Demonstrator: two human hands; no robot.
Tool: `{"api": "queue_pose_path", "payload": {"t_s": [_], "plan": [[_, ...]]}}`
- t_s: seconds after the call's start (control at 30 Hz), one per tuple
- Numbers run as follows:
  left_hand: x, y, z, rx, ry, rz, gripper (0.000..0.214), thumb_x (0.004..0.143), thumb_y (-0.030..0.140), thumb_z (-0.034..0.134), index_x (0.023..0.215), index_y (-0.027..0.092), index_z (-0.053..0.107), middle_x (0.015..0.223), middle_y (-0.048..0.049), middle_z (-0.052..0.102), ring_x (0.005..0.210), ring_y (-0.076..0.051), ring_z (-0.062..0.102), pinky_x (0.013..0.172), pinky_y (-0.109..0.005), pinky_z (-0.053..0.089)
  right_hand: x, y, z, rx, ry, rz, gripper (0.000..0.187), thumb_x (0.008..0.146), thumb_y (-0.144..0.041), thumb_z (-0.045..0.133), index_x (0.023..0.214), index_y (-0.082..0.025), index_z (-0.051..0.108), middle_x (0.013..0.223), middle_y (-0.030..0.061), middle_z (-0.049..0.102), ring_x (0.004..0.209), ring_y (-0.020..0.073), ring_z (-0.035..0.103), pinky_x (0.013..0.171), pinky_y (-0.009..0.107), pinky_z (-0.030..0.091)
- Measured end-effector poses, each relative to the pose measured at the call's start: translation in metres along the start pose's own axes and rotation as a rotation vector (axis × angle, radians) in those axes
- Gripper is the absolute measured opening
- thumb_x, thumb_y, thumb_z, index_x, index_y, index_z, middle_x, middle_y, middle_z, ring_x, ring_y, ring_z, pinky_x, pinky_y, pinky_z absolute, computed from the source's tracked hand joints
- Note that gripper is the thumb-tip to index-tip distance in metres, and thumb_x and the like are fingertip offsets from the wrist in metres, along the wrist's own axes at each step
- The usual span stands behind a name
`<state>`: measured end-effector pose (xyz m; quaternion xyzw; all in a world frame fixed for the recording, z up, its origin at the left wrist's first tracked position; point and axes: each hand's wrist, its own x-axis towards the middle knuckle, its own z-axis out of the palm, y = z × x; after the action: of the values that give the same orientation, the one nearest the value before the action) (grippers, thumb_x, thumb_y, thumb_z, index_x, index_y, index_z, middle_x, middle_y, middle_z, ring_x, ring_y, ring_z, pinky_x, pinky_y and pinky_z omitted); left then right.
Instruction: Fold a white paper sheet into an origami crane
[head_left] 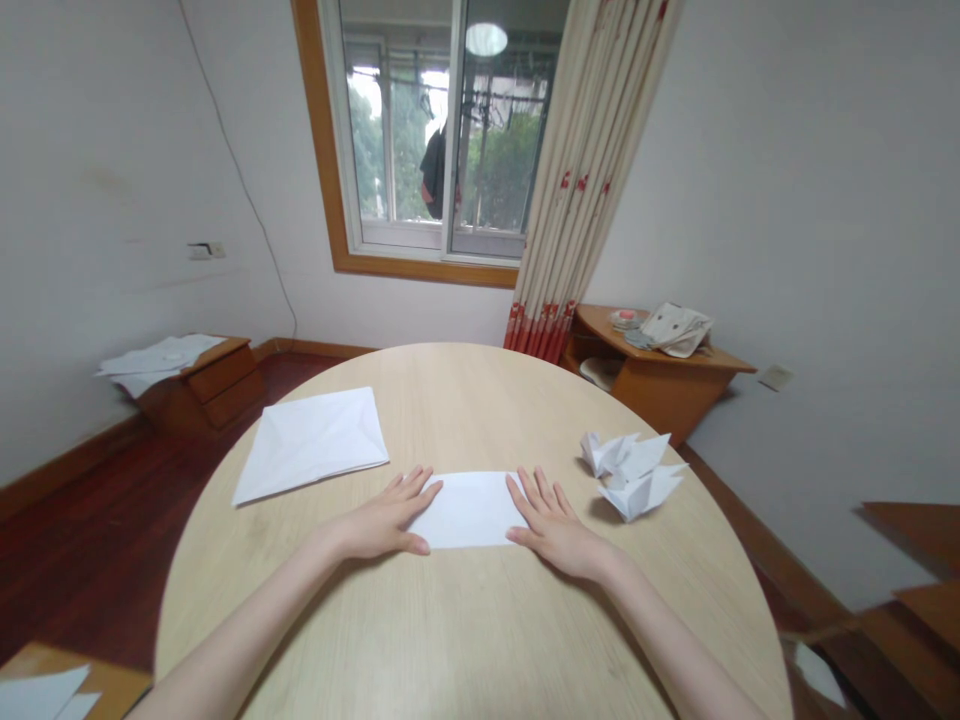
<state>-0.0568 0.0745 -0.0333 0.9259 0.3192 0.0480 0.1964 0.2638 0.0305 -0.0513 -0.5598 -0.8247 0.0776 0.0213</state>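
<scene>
A white sheet of paper [471,511] lies flat on the table in front of me, wider than it is deep. My left hand [394,517] rests on its left end with the fingers spread. On the right end lies my right hand [551,522], its fingers spread too. Neither hand grips the paper; both press or rest on it from above. Whether the sheet is folded I cannot tell. The palms hide its two short edges in part.
The round wooden table [465,630] carries a stack of white paper [315,443] at the left and several folded paper shapes [634,475] at the right. Beyond it stand a low cabinet [217,385] and a corner cabinet [660,375] beside a curtain [581,180].
</scene>
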Motion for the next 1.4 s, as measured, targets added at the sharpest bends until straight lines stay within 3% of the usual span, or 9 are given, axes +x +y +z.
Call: {"api": "queue_pose_path", "payload": {"t_s": [0.23,0.4,0.67,1.0,1.17,1.4], "plan": [[-0.003,-0.006,-0.009,0.012,-0.046,-0.036,0.094,0.080,0.059,0.061,0.150,0.028,0.007,0.154,-0.0156,0.008,0.143,-0.029,0.006,0.112,-0.057,0.007,-0.002,0.006,-0.002,0.041,-0.014,0.000,0.073,0.093,-0.059,0.035,0.149,-0.026,0.003,0.156,0.0090,0.006,0.143,0.0306,-0.002,0.112,0.057,0.017],[-0.002,-0.003,-0.013,-0.035,-0.041,-0.056,0.095,0.077,0.063,0.062,0.150,0.026,0.013,0.155,-0.0158,0.013,0.143,-0.030,0.009,0.112,-0.057,0.004,-0.002,-0.007,-0.012,0.085,-0.032,0.040,0.071,0.094,-0.055,0.034,0.151,-0.022,0.006,0.156,0.0099,0.006,0.143,0.0296,-0.003,0.113,0.057,0.009],[-0.004,0.001,-0.013,-0.097,0.116,0.006,0.093,0.069,0.063,0.071,0.146,0.027,0.032,0.148,-0.0137,0.036,0.135,-0.033,0.033,0.109,-0.048,0.028,0.001,-0.016,-0.020,0.097,0.027,0.052,0.080,0.087,-0.048,0.049,0.151,-0.015,0.013,0.156,0.0132,0.013,0.144,0.0299,0.002,0.115,0.051,0.009],[0.000,0.005,-0.014,-0.212,0.209,-0.023,0.103,0.052,0.051,0.086,0.142,0.028,0.040,0.132,-0.0100,0.043,0.124,-0.033,0.037,0.108,-0.049,0.027,0.007,-0.012,-0.016,0.256,0.120,0.026,0.092,0.077,-0.046,0.063,0.150,-0.019,0.015,0.154,0.0151,0.024,0.142,0.0312,0.016,0.114,0.053,0.007],[-0.001,0.010,-0.015,-0.255,0.284,-0.004,0.094,0.058,0.043,0.086,0.140,0.029,0.042,0.129,-0.0090,0.043,0.123,-0.031,0.040,0.108,-0.047,0.028,0.008,-0.011,-0.010,0.429,0.247,-0.028,0.096,0.072,-0.038,0.069,0.150,-0.023,0.015,0.149,0.0155,0.027,0.138,0.0324,0.023,0.112,0.054,0.017],[0.001,0.013,-0.016,-0.168,0.497,0.054,0.071,0.073,0.024,0.079,0.136,0.032,0.048,0.130,-0.0096,0.046,0.122,-0.029,0.042,0.105,-0.050,0.034,0.013,-0.013,-0.001,0.676,0.409,-0.074,0.093,0.072,-0.025,0.070,0.149,-0.028,0.019,0.138,0.0106,0.027,0.134,0.0279,0.030,0.112,0.052,0.024]]}}
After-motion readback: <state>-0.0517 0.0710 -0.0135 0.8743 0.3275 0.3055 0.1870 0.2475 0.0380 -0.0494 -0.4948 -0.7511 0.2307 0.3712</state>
